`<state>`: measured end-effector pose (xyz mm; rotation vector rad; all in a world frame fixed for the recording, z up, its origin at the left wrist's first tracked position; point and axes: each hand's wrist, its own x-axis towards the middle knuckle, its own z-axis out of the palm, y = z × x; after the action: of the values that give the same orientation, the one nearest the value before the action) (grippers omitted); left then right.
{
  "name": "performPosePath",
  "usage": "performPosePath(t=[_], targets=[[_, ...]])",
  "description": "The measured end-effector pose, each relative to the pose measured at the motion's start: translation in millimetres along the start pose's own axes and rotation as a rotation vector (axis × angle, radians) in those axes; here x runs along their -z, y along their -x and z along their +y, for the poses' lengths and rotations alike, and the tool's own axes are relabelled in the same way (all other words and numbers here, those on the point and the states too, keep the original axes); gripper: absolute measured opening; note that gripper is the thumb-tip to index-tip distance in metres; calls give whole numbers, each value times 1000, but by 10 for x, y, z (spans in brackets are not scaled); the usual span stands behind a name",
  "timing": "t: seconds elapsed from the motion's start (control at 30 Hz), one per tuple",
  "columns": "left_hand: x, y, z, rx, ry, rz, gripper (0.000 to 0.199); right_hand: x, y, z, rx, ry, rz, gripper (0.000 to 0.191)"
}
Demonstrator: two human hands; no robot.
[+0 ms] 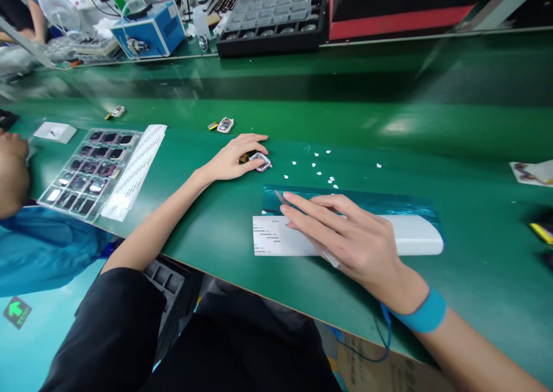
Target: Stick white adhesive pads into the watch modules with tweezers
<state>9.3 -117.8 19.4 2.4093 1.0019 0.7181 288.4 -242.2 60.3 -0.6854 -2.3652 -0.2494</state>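
Observation:
My left hand [237, 157] rests on the bench, its thumb and fingers around a small watch-like casing [261, 162] with a yellow tab, partly hidden by the fingers. In my right hand [356, 239] is a pair of thin metal tweezers [326, 255], tips pointing left above a teal film strip [380, 202]. Beneath that hand lies a white sheet of printed labels [266, 235] with a smooth, blank white right end. A blue band circles my right wrist. Several small white stickers [314, 164] are scattered beyond the film strip.
Other casings [225, 125] lie farther back. On the left are a clear tray [88, 170] of dark-screened parts, a printed strip [136, 170] and a co-worker's arm [12, 173]. A blue box [149, 30] and black tray [272, 44] stand on the back shelf.

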Motion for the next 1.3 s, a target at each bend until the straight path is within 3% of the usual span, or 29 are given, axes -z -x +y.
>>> performPosePath(t=[0.17,0.3,0.43,0.53,0.7,0.93,1.13,1.3], targets=[[226,58,-41,65,158,-69,31,2,1,-6,-7,-39,-2,32],[228,44,82,119,352,-66,32,2,-8,-7,-20,-79,21,32],[56,15,459,285,687,10,36,-2,2,10,-58,-98,124,37],[-75,43,827,369,814,114,33,12,17,24,-94,-99,202,51],[-158,159,1213,403,936,56,22,26,24,23,-120,-145,205,58],[-184,201,1259,424,960,105,21,32,43,-4,-134,-67,188,65],[-186,187,1249,430,990,61,20,34,59,-12,-97,-71,176,62],[-175,186,1245,444,981,63,18,19,54,-46,-189,-122,208,65]])
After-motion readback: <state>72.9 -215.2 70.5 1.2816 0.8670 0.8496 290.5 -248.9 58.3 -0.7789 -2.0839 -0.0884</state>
